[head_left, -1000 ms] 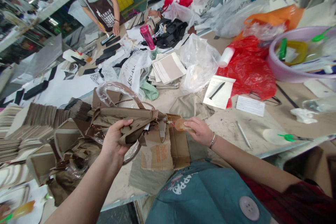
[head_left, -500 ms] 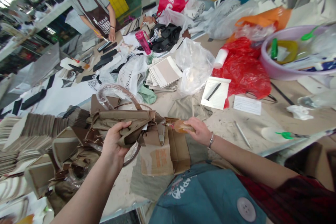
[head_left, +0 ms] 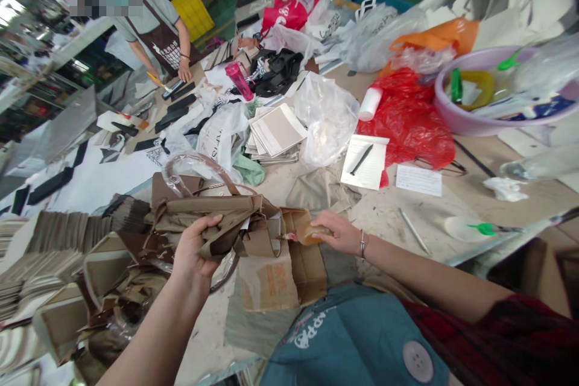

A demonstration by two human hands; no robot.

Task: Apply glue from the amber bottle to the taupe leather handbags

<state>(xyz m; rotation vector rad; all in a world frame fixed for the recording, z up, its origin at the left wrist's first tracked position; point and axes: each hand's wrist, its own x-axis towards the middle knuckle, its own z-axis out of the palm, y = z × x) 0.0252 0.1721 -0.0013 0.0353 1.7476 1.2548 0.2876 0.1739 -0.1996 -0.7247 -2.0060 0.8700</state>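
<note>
My left hand (head_left: 198, 256) is closed on the olive-brown fabric of a handbag (head_left: 230, 210) that lies on its side. The bag's handle (head_left: 201, 160) is wrapped in clear plastic and arches away from me. My right hand (head_left: 338, 233) is wrapped around an amber squeeze bottle (head_left: 307, 232), which looks like a glue bottle. Its narrow, reddish nozzle points left at the bag's open end, close to a stiff brown flap; whether it touches is too small to tell. Beneath both lies a flattened piece of cardboard (head_left: 269, 282).
Stacked brown panels (head_left: 58, 235) and more bag parts (head_left: 131, 289) crowd the left side. Beyond are card pieces (head_left: 278, 129), a clear plastic bag (head_left: 323, 120) and a notepad (head_left: 364, 163). A lilac basin (head_left: 479, 123) stands right. Across the table, a co-worker (head_left: 158, 30) handles dark strips.
The whole view has shifted, so most things sit slightly farther left. Both hands keep their holds, and the bottle's nozzle stays by the bag's end.
</note>
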